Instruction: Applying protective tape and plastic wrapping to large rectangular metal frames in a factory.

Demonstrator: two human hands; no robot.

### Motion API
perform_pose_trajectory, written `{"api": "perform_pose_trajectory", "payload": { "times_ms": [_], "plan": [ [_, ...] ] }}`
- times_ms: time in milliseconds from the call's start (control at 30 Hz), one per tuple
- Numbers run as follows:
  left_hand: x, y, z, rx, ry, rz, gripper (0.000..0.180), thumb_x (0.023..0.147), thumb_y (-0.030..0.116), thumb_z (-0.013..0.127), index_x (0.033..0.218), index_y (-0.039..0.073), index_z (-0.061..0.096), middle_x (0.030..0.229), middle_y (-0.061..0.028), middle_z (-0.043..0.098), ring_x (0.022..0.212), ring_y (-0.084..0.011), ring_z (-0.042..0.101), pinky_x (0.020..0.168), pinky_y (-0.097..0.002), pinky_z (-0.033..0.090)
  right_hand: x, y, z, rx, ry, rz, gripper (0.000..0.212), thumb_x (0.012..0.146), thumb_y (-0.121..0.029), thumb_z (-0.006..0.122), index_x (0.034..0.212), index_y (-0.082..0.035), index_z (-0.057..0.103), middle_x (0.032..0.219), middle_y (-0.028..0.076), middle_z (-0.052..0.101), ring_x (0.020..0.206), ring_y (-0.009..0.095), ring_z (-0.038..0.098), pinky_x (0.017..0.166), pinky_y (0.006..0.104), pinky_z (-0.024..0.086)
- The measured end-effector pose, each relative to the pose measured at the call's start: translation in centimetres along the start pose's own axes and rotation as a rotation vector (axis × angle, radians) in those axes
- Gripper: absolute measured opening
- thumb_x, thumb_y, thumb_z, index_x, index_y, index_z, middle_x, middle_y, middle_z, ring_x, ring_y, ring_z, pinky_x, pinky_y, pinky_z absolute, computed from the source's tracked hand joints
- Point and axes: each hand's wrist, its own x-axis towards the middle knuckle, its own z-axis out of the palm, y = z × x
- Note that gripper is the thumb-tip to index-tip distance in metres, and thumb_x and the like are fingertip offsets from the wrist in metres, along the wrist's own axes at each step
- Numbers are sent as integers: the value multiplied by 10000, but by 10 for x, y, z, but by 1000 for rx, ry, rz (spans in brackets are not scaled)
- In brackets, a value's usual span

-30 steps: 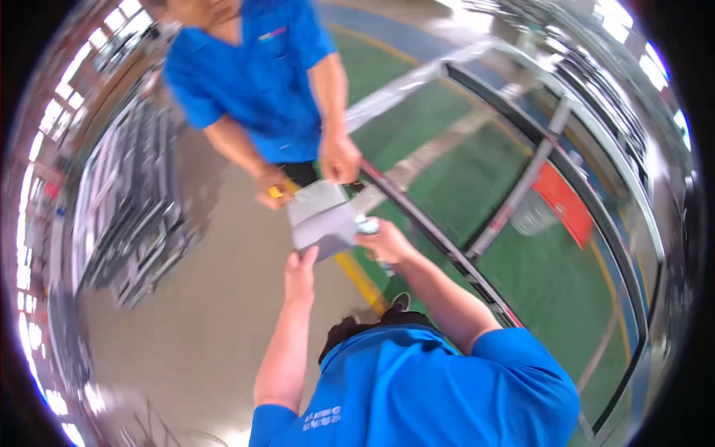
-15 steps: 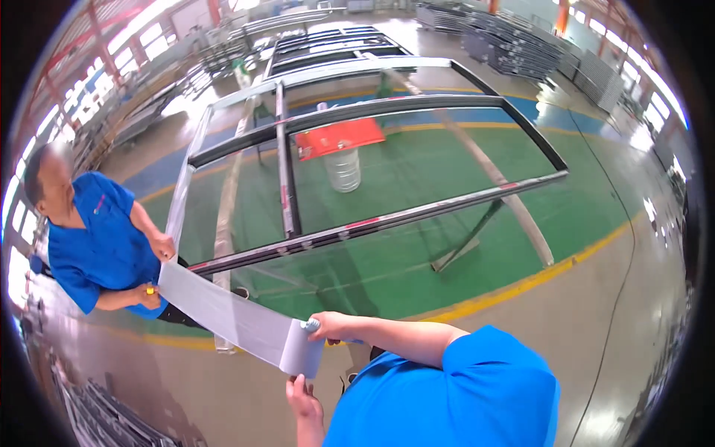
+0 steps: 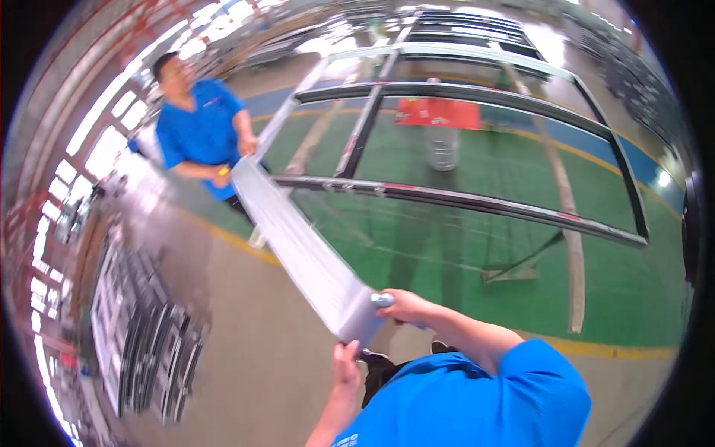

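Gripping the film roll (image 3: 362,317) at both ends with left hand (image 3: 345,366) and right hand (image 3: 404,306), perhaps risking a creased film strip (image 3: 304,246) through uneven pulling.

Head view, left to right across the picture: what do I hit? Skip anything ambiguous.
Stack of metal profiles → stretched whitish film → right hand → clear bucket → pale beam under the frame.

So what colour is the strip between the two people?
The strip is whitish, best in the head view.
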Motion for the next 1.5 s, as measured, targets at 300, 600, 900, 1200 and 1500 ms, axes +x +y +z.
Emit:
{"api": "perform_pose_trajectory", "payload": {
  "times_ms": [300,600,900,1200,1500],
  "plan": [
    [-153,-99,65,-9,-135,33,461,888,239,658,1246,-31,549,1190,-88,613,1093,-180,531,983,-319,392,-199,47,-62,-60,35,-16,316,843,-196,709,1095,-51,585,782,43,618,607,126,589,537,299,475],
    [-312,-193,132,-74,-198,75,529,912,240,599,1327,-65,478,1299,-148,564,1212,-221,508,1070,-355,356,-349,127,-107,-47,15,-3,236,855,-173,699,1007,-35,582,775,41,614,616,141,594,556,310,485],
    [-428,-262,254,-11,-63,115,449,923,176,607,1291,-53,490,1231,-136,598,1140,-214,558,1010,-345,422,-456,188,-216,-70,-80,-32,358,858,-225,699,1119,-16,572,832,51,622,637,135,600,577,302,492],
    [-500,-345,443,-96,-7,100,478,915,240,626,1280,-46,511,1215,-124,602,1138,-202,546,1010,-339,410,-554,226,-395,-199,-97,-51,328,845,-259,695,1075,-56,578,809,40,608,580,127,587,539,294,472],
    [-580,-429,591,-1,-119,136,500,925,247,624,1309,-48,500,1227,-120,601,1155,-192,535,1036,-331,391,-675,271,-539,-153,-85,-76,286,846,-240,675,1040,-59,568,761,17,591,584,116,578,538,286,452]
  ]
}}
